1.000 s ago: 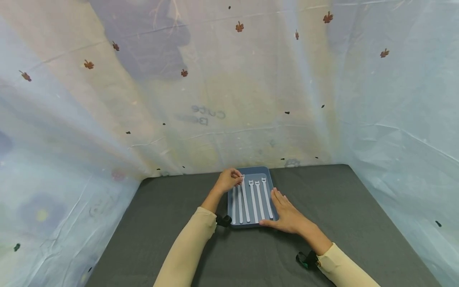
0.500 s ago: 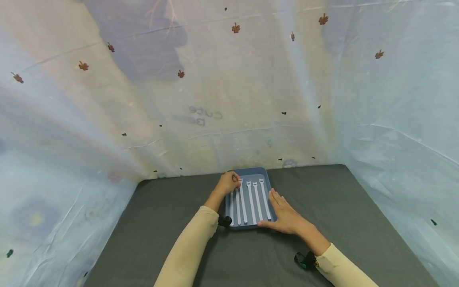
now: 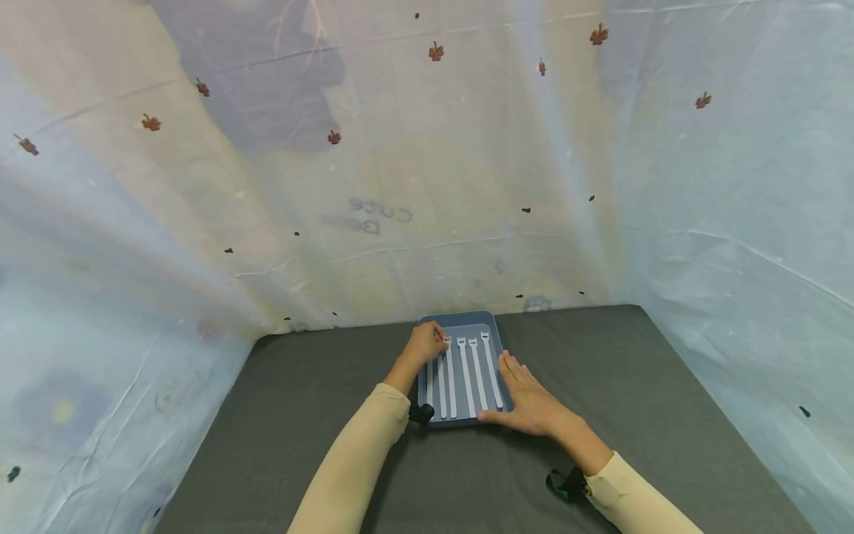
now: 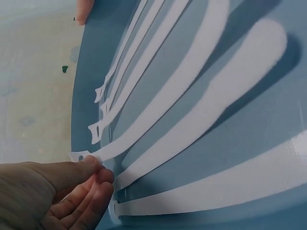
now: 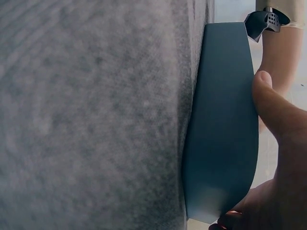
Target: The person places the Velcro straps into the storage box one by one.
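Observation:
A shallow blue-grey tray [image 3: 457, 320] holds several white hook-and-loop cable ties laid side by side, slotted heads toward the far end. My left hand [image 3: 422, 345] reaches over the tray's far left part. Its thumb and forefinger pinch one cable tie [image 4: 168, 101] just below the slotted head, as the left wrist view shows. The fingers cover the heads of the leftmost ties in the head view. My right hand [image 3: 530, 404] rests on the tray's near right corner, fingers straight along the right side. Its thumb [image 5: 265, 88] lies on the near rim.
Dark grey cloth [image 3: 320, 445] covers the table under the tray. A pale printed plastic sheet [image 3: 460, 178] hangs behind and at both sides. Black straps with small devices [image 3: 568, 483] sit at both wrists.
My left hand has brought the pinched cable tie slightly nearer, and it lies straighter beside the others. My right hand stays on the tray. The head view has shifted slightly.

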`<state>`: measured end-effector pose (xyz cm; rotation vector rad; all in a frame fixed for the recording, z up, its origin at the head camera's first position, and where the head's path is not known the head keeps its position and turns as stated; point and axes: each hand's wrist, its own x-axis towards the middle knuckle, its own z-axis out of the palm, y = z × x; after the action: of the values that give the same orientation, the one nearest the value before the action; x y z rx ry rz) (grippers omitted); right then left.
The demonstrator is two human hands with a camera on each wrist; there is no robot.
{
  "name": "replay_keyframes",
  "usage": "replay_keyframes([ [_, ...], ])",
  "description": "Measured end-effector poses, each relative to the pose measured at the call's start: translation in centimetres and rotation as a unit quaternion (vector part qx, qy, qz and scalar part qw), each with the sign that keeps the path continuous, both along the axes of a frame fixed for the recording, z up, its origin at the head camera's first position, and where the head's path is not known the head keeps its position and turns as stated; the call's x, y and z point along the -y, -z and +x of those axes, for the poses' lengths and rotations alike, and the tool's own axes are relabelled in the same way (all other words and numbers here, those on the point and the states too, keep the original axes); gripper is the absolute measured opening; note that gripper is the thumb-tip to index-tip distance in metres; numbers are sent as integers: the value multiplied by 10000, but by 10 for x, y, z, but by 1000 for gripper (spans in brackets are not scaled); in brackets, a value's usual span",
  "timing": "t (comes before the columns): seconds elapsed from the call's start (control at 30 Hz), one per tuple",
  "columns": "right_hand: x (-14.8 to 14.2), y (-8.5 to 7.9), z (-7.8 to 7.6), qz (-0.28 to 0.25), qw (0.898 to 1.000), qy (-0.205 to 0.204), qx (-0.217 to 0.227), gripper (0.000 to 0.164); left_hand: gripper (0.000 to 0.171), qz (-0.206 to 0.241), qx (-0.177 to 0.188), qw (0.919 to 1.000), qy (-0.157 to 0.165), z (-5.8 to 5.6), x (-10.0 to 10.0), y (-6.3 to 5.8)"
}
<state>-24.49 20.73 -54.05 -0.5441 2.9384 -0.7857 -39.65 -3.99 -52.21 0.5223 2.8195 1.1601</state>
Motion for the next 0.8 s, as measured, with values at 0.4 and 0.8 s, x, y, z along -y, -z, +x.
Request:
replay_keyframes([
  [0.4,1,-1,1,-10,10000,3,13,128,13,-94,-5,9996,-249,4,-2,-2],
  [0.8,1,1,0,38,10000,1,26,130,15,-133,37,9994,-318,7,1,-9],
])
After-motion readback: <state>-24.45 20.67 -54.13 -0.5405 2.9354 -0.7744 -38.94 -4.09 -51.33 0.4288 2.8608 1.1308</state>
